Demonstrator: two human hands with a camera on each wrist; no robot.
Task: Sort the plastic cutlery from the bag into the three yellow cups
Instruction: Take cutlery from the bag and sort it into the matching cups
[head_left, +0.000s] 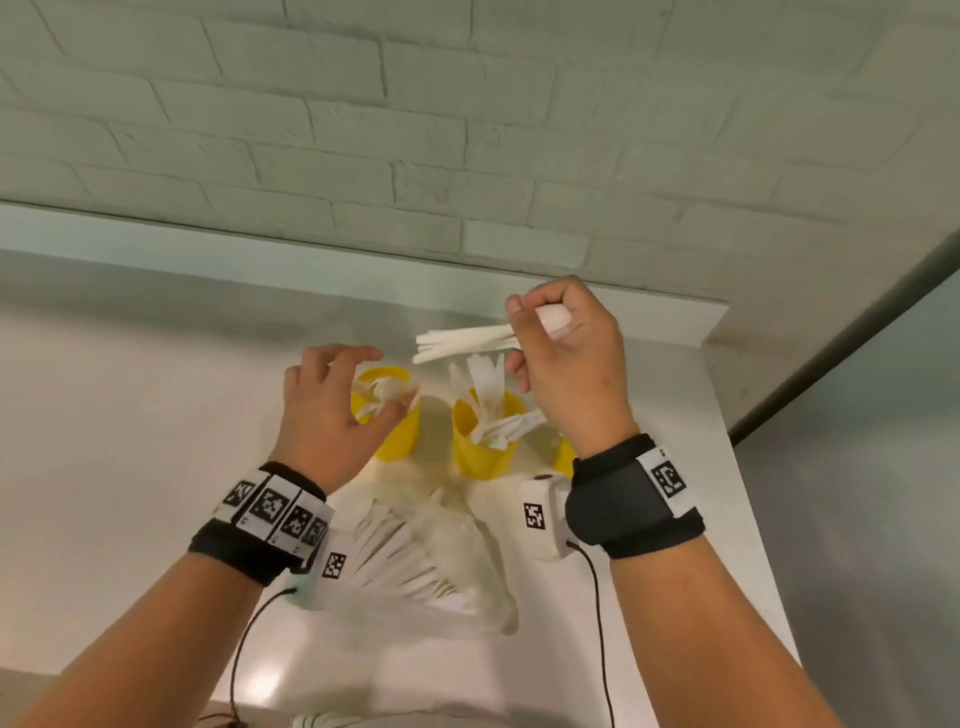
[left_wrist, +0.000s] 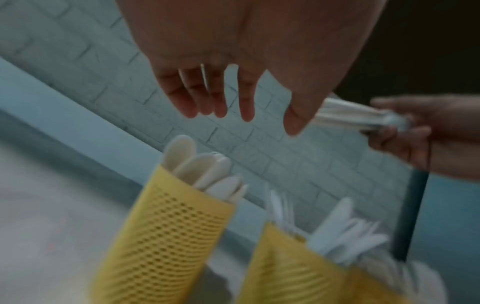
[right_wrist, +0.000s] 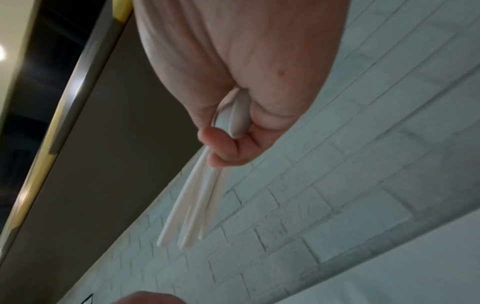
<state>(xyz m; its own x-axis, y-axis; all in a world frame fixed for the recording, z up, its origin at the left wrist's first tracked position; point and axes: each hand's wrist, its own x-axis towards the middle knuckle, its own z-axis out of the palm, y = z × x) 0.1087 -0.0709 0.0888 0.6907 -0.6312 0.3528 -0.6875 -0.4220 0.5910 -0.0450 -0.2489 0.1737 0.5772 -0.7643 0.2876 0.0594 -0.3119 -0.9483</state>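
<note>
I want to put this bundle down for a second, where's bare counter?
Bare counter lies left of the left cup, out to the wall. Crowded: the cups, the middle cup, and the bag just before them, under both wrists.

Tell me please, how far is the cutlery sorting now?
Partly done. Two yellow perforated plastic cups already hold white cutlery. The right hand grips a bundle of white plastic spoons; the left hand is empty. The clear plastic bag still holds more pieces.
</note>
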